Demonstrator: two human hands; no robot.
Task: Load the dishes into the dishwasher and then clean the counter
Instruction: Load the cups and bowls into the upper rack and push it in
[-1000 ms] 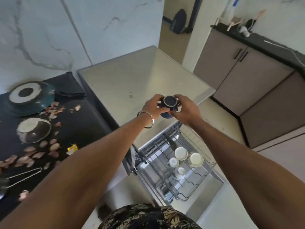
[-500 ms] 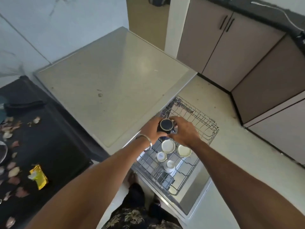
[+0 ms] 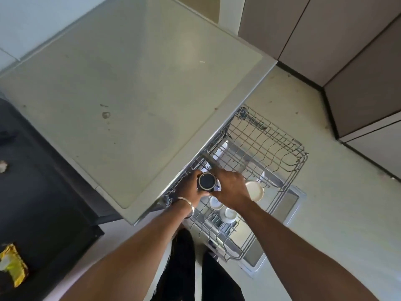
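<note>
Two hands, left hand (image 3: 191,187) and right hand (image 3: 231,189), are curled round small dark upturned cup (image 3: 206,181) | wire rack (image 3: 282,166) at 6 o'clock | risk: white cups (image 3: 225,210) knocked if lowered askew.

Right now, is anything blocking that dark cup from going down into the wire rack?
Nothing visible does. Both hands, left and right, hold the dark upside-down cup over the grey wire dishwasher rack; the white cups sit nearer the person, to one side.
</note>
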